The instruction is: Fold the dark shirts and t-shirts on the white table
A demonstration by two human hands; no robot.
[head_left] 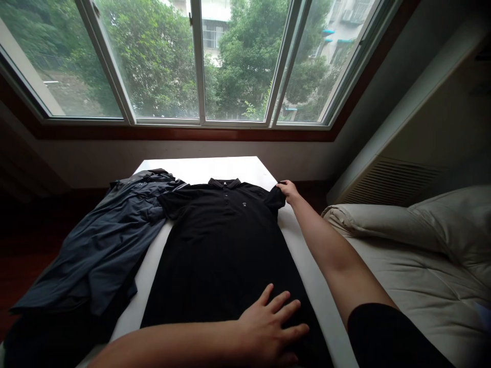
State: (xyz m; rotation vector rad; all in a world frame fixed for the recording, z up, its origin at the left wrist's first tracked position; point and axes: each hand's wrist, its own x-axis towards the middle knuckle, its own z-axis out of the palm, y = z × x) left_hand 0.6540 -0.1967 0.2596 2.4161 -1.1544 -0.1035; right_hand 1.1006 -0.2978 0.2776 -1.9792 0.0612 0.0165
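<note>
A black polo shirt (222, 250) lies spread face up on a white table (245, 166), its collar toward the window and a small light logo on the chest. My left hand (270, 324) rests flat on the lower right part of the shirt, fingers spread. At the far right, my right hand (288, 191) pinches the end of the shirt's sleeve on that side, near the table's edge. The other sleeve reaches left and meets a heap of dark clothes.
Dark grey-blue clothes (111, 230) are piled along the table's left side and hang over its edge. A beige padded sofa or bed (391, 250) stands at the right. Beyond the table are a wall and a sliding window (199, 122).
</note>
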